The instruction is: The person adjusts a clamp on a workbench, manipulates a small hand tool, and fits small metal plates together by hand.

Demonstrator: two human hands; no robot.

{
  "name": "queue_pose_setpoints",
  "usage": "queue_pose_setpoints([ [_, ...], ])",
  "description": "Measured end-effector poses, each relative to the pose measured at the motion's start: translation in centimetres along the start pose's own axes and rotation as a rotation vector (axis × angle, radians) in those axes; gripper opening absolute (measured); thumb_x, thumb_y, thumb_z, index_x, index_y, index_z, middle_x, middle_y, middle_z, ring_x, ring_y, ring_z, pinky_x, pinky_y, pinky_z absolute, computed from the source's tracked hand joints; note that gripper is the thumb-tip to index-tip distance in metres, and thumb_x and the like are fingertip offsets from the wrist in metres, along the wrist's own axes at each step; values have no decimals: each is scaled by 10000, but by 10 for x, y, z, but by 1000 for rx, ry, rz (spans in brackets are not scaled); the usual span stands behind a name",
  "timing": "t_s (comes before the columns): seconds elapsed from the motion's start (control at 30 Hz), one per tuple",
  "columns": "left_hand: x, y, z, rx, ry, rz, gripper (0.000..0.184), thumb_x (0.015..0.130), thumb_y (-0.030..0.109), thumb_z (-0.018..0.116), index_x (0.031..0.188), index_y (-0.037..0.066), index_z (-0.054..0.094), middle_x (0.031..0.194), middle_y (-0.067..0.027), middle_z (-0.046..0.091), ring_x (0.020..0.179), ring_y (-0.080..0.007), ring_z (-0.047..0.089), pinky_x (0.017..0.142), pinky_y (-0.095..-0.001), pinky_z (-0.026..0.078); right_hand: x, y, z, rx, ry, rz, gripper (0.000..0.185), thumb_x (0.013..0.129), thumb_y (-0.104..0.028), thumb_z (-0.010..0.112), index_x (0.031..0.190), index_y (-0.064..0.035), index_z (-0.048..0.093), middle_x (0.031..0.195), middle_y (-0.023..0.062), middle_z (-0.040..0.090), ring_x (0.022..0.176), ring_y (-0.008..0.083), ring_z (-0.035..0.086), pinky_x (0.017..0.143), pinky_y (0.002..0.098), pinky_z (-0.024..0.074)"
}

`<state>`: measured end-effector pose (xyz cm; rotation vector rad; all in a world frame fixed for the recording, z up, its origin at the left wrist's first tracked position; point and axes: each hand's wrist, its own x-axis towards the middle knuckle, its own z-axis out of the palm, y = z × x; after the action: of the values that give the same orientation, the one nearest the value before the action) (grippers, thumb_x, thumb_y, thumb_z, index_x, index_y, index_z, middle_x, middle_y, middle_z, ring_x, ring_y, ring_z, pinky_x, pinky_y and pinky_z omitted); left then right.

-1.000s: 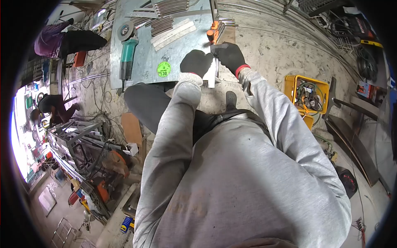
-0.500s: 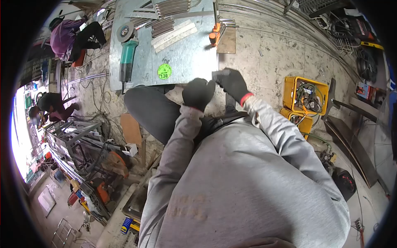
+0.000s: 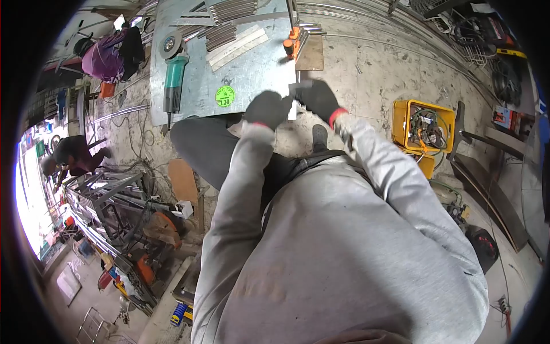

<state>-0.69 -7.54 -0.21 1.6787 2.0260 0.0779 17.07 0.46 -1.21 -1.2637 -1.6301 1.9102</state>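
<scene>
The left hand and right hand, both in dark gloves, are close together at the near right corner of the surface. The right grip is closed on a small grey piece at that corner. The left grip is just beside it, fingers bent; whether they are clamped on anything I cannot tell.

Well to the right of the surface, a yellow crate stands open on the floor, holding a tangle of cables with some orange and green among them. A second crate, also yellow, shows in part at its near side; what is in it cannot be made out. A white box is on the near side of the surface, toward its left; its inside is hidden.

A grinder lies along the left of the surface, a green sticker is near its front edge, and bars and pale strips lie across its far part. An orange clamp is at its right edge. Left of the surface is a person in purple.
</scene>
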Motion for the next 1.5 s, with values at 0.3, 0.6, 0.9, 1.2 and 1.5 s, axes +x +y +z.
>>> queue_pose_setpoints([
  [0.3, -109, 21, 10, 60, 303, 244, 223, 972, 300, 629, 841, 135, 702, 721, -129, 642, 668, -334, 657, 553, -482, 502, -63, 17, 19, -92, -19, 212, 316, 954, -309, 699, 1066, -19, 756, 816, 121, 741, 735, 202, 692, 705, 357, 543],
  [0.6, -73, 21, 33, -11, 576, 1, 403, 963, 396, 669, 711, 81, 677, 671, -167, 640, 611, -388, 625, 551, -490, 485, -58, -3, 22, -18, 36, 284, 302, 984, -330, 716, 879, -46, 720, 687, -1, 619, 590, 94, 538, 534, 287, 442],
  [0.9, 5, 8, -1, 43, 227, -78, 475, 949, 444, 550, 785, 47, 752, 855, -202, 728, 756, -433, 691, 698, -551, 557, -8, -19, 10, 5, 99, 46, 310, 974, -330, 712, 915, -30, 770, 696, 13, 638, 595, 90, 560, 532, 281, 451],
  [1.2, 67, 22, -75, -145, -166, -374, 614, 953, 581, 557, 971, 16, 796, 1041, -272, 734, 1005, -437, 715, 891, -496, 544, 62, -10, -7, -237, 131, -186, 292, 990, -306, 643, 902, -56, 764, 647, 37, 627, 520, 137, 541, 513, 330, 449],
  [1.5, -46, -22, 29, 238, 111, 430, 190, 949, 245, 629, 887, 90, 719, 716, -163, 667, 665, -386, 672, 609, -509, 509, -60, 5, 16, -84, -35, 224, 299, 961, -308, 654, 912, -41, 780, 700, 57, 682, 620, 154, 616, 600, 331, 481],
])
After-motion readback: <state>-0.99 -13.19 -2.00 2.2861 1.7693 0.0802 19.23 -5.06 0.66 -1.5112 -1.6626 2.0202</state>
